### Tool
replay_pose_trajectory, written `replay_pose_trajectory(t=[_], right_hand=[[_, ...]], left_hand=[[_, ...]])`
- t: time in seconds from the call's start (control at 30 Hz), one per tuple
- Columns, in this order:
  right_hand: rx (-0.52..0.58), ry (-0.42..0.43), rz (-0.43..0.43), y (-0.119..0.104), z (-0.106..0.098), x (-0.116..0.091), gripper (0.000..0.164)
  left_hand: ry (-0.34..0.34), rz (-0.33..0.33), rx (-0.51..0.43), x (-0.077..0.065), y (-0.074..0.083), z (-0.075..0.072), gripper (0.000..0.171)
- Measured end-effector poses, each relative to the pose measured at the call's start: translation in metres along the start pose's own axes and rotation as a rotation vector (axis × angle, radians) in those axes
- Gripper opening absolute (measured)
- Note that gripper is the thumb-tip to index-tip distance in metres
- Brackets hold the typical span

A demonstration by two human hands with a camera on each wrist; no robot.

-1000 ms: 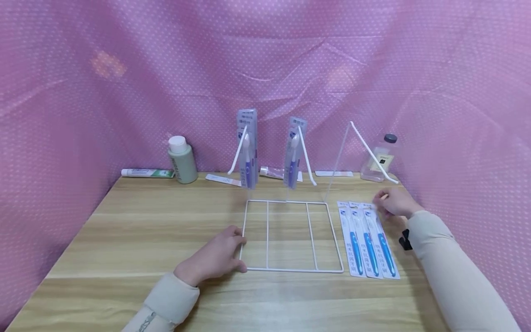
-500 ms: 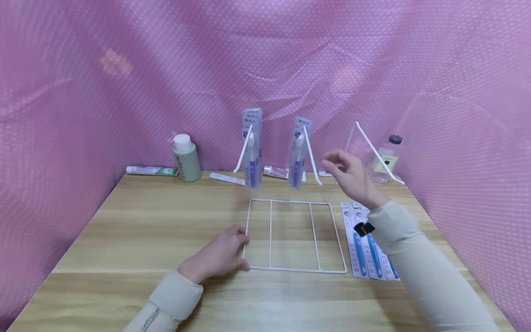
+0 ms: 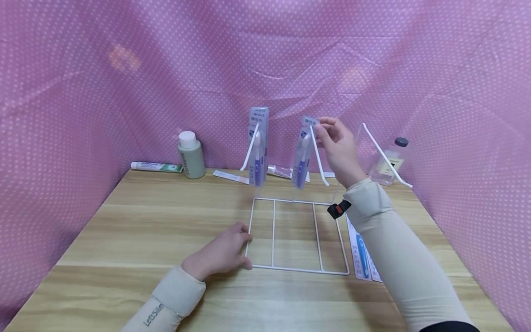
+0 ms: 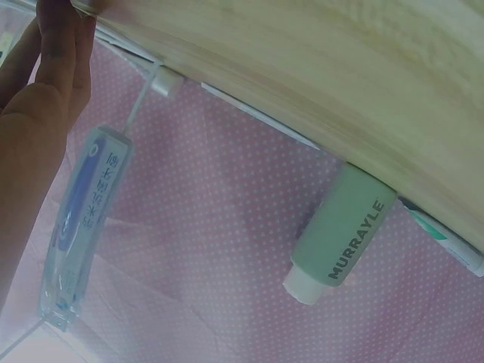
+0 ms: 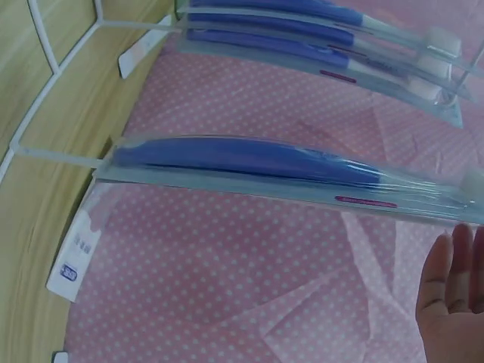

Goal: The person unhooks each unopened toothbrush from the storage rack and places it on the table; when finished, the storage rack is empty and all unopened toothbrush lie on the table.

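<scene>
Right hand: The right hand is raised beside the upper right edge of the middle toothbrush pack, thumb and fingertips at that edge. In the right wrist view the fingers reach up towards the pack, near the brush head (the thumb is out of sight there, so I cannot tell whether the pack is pinched or merely touched).

Middle pack: It hangs upright at the rack's middle hook, clear plastic over a purple-handled toothbrush.

Left hand: The left hand rests low at the left side of the white wire rack, thumb at the front corner and fingers at the side rod, with a wide gap between them.

Left packs: Several purple toothbrush packs hang overlapped at the left hook.

Blue packs: Blue-handled toothbrush packs lie on the wooden table right of the rack, partly hidden by the right sleeve.

Back edge: From left to right stand or lie a toothpaste tube, a green bottle lettered MURRAYLE, a pinkish tube and a clear bottle with a dark cap.

Backdrop: A pink dotted curtain surrounds the table.
</scene>
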State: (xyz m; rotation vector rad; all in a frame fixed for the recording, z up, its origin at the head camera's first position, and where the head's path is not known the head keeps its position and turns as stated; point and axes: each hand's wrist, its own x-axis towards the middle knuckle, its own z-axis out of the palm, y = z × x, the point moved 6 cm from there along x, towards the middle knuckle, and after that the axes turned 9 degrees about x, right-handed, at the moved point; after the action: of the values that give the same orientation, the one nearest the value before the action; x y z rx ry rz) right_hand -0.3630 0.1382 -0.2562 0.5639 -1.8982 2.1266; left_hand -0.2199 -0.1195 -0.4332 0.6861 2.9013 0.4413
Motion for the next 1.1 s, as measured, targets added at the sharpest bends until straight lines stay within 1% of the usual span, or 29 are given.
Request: replay_pose_trajectory(t=[0.2,0.37,0.57,0.77,0.9,1.03,1.1], right_hand=[[0.002,0.003,0.036,0.002,0.000,0.002,0.014],[-0.007,-0.027,0.038,-0.003,0.000,-0.007,0.014],[-0.052,-0.072,0.028,-0.019,-0.002,-0.033,0.014],[-0.110,-0.140,-0.035,-0.038,0.002,-0.064,0.016],[-0.098,-0.166,-0.091,-0.047,0.003,-0.085,0.015],[-0.058,-0.178,-0.140,-0.054,0.004,-0.103,0.021],[-0.046,-0.193,-0.174,-0.058,0.005,-0.109,0.021]], left_hand=[[0.007,0.011,-0.003,-0.001,0.002,-0.001,0.070],[0.013,0.018,0.003,-0.002,0.003,-0.001,0.069],[0.022,0.039,0.011,-0.001,0.004,-0.001,0.068],[0.019,0.031,0.009,-0.001,0.004,-0.002,0.067],[0.015,0.024,0.007,-0.001,0.003,-0.002,0.067],[0.013,0.017,0.007,-0.002,0.003,-0.002,0.067],[0.013,0.012,0.009,-0.003,0.003,-0.003,0.067]])
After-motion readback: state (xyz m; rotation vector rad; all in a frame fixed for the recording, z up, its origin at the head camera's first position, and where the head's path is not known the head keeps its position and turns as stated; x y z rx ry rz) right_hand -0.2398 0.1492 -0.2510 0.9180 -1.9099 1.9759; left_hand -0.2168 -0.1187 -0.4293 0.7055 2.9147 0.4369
